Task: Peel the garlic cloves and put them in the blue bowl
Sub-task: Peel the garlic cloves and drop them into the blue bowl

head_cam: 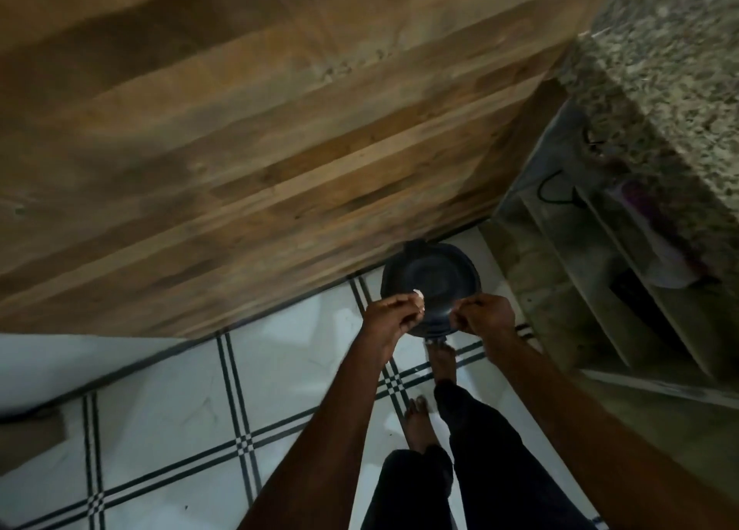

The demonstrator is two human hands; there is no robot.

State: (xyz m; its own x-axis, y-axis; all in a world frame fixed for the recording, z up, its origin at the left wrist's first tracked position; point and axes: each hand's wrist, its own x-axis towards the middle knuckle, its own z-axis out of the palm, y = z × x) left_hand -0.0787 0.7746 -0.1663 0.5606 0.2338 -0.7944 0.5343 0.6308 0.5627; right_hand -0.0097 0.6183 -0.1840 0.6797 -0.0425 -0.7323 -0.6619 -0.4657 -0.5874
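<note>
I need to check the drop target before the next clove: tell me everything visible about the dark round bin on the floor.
The dark round bin looks like plastic, with concentric rings inside and a tab or handle at its far rim. It stands upright on the white tiled floor, against the wooden panel. Both hands hover over its near rim, hiding that edge; contact is unclear. Nothing shows inside it.

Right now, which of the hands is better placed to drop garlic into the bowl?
Probably left: the left hand pinches whitish garlic over the dark bowl's rim. The right hand shows nothing clearly held.
</note>
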